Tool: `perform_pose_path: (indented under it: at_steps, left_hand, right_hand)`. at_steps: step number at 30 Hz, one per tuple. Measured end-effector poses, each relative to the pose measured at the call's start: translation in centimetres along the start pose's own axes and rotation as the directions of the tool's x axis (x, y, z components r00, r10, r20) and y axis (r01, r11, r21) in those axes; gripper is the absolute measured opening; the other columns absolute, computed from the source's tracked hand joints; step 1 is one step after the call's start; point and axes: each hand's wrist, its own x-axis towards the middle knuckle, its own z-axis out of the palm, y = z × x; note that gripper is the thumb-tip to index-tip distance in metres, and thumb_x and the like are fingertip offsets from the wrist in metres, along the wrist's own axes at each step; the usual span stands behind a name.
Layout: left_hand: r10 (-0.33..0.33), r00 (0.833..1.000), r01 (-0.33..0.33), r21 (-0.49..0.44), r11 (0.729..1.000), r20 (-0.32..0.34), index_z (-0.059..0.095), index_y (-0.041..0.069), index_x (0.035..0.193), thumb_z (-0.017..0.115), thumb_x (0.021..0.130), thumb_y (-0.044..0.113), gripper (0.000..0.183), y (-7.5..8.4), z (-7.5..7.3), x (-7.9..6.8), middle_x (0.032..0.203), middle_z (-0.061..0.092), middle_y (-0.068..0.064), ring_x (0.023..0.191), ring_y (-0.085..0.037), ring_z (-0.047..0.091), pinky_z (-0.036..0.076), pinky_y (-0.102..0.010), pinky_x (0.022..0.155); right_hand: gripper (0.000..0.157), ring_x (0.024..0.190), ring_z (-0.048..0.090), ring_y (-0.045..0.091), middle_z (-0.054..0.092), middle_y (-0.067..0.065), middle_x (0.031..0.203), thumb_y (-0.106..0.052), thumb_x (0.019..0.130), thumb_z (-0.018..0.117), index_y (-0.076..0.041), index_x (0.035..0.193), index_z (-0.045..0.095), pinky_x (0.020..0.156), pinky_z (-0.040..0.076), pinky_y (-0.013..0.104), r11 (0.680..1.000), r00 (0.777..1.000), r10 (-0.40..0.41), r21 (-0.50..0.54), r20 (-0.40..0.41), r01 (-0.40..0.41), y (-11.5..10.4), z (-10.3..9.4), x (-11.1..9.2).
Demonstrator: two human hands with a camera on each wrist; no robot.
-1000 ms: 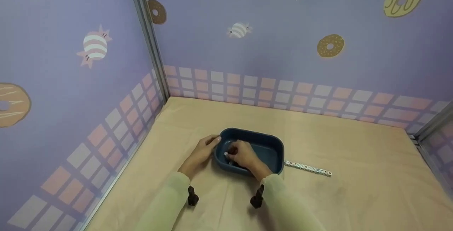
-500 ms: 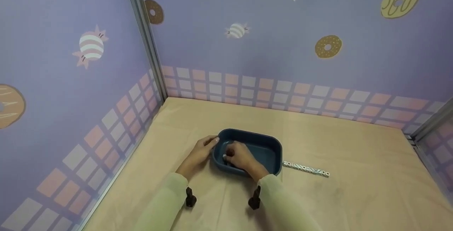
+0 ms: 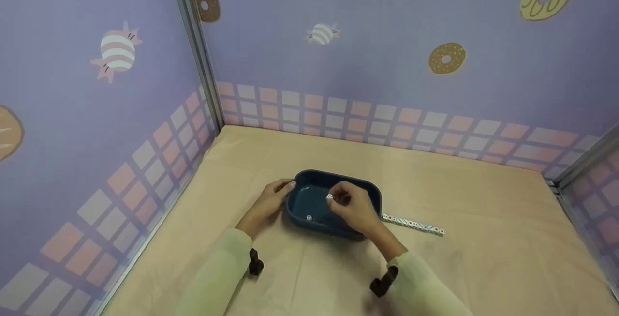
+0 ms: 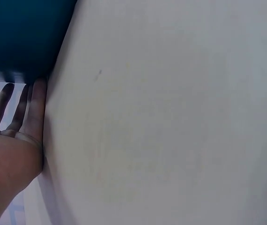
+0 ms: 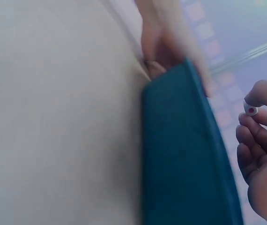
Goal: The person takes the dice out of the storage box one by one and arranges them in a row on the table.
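The right hand [image 3: 355, 207] pinches a small white die [image 3: 330, 196] between thumb and fingertips above the dark blue tub [image 3: 338, 231]. In the right wrist view that die [image 5: 250, 110] shows one red dot. Another die [image 3: 309, 218] lies on the tub's floor near its front left. The left hand [image 3: 268, 202] holds the tub's left end, thumb at the rim and fingers against the outside wall. From the left wrist view, the fingers [image 4: 33, 110] reach up to the tub's end wall [image 4: 21, 47].
Several dice form a straight row [image 3: 413, 224] on the cloth-covered table [image 3: 483, 267], starting close to the tub's right side. Patterned lilac walls [image 3: 387, 64] border the table at the back and left, meeting at a metal post [image 3: 196, 40].
The right hand has lifted a die from the tub's left part and moved up and to the right with it. The other die now shows in the tub. The left hand stays at the tub's end.
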Motion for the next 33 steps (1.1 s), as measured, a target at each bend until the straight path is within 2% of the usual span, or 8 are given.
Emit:
perform_pose_path:
  at_steps: [5,12,16,20,22,27,33]
  left_hand:
    - [-0.004,1.0,0.004,-0.007,1.0,-0.003,0.061,0.011,0.147,0.058,0.11,0.042,0.047,0.1,0.0,0.1,0.142,0.062,-0.012,0.127,-0.029,0.064,0.055,-0.042,0.1]
    - [0.007,1.0,-0.007,0.006,1.0,0.003,0.061,0.012,0.147,0.058,0.11,0.043,0.048,0.3,0.2,0.3,0.144,0.062,-0.01,0.128,-0.027,0.063,0.055,-0.042,0.101]
    - [0.011,1.0,-0.011,0.02,1.0,0.0,0.061,0.012,0.147,0.058,0.11,0.044,0.049,0.1,0.1,0.3,0.145,0.062,-0.01,0.13,-0.027,0.062,0.053,-0.044,0.106]
    - [0.003,1.0,-0.003,0.029,1.0,-0.012,0.062,0.013,0.146,0.058,0.11,0.044,0.048,-0.2,0.1,0.1,0.145,0.062,-0.009,0.132,-0.027,0.061,0.052,-0.045,0.107]
    - [-0.006,1.0,0.006,-0.003,1.0,-0.01,0.062,0.012,0.146,0.058,0.11,0.042,0.048,-0.3,0.1,0.1,0.145,0.061,-0.011,0.132,-0.028,0.061,0.052,-0.045,0.107]
    - [-0.015,1.0,0.015,-0.04,0.999,-0.002,0.061,0.011,0.146,0.059,0.11,0.043,0.048,-0.3,0.1,0.2,0.143,0.061,-0.012,0.13,-0.029,0.061,0.052,-0.043,0.105]
    - [-0.021,1.0,0.021,-0.002,1.0,-0.014,0.063,0.013,0.145,0.06,0.109,0.044,0.048,-0.3,0.2,0.4,0.144,0.062,-0.008,0.131,-0.026,0.061,0.05,-0.046,0.109]
  right_hand:
    - [0.012,0.083,0.065,0.017,0.068,-0.005,0.093,-0.005,0.095,0.077,-0.013,0.103,0.072,0.072,0.054,0.029,1.0,0.999,-0.014,-0.017,-0.033,0.013,0.7,-5.1,-2.5]
    - [0.017,0.087,0.065,0.018,0.071,0.0,0.093,0.002,0.092,0.079,-0.012,0.102,0.074,0.074,0.056,0.039,0.995,0.995,0.0,-0.097,-0.103,-0.01,3.0,-11.2,-6.0]
    - [0.017,0.088,0.065,0.018,0.073,0.006,0.096,0.003,0.092,0.078,-0.007,0.104,0.075,0.075,0.054,0.027,0.987,0.986,0.037,-0.147,-0.162,-0.062,4.8,-14.7,-8.1]
    - [0.014,0.089,0.064,0.012,0.073,0.008,0.097,0.001,0.095,0.077,-0.004,0.107,0.074,0.075,0.05,0.016,0.971,0.972,0.088,-0.196,-0.22,-0.133,6.6,-18.1,-10.0]
    - [0.012,0.089,0.064,0.009,0.072,0.009,0.098,-0.002,0.096,0.076,-0.003,0.108,0.074,0.076,0.05,0.013,0.962,0.967,0.111,-0.221,-0.231,-0.163,7.4,-19.5,-11.0]
    - [0.011,0.088,0.063,0.005,0.072,0.008,0.098,-0.005,0.098,0.076,-0.003,0.108,0.072,0.076,0.049,0.012,0.93,0.959,0.169,-0.286,-0.227,-0.232,9.1,-22.0,-13.7]
    - [0.012,0.09,0.065,0.01,0.072,0.005,0.1,-0.004,0.097,0.077,-0.007,0.108,0.072,0.077,0.052,0.017,0.892,0.954,0.273,-0.337,-0.125,-0.3,10.7,-22.5,-15.7]
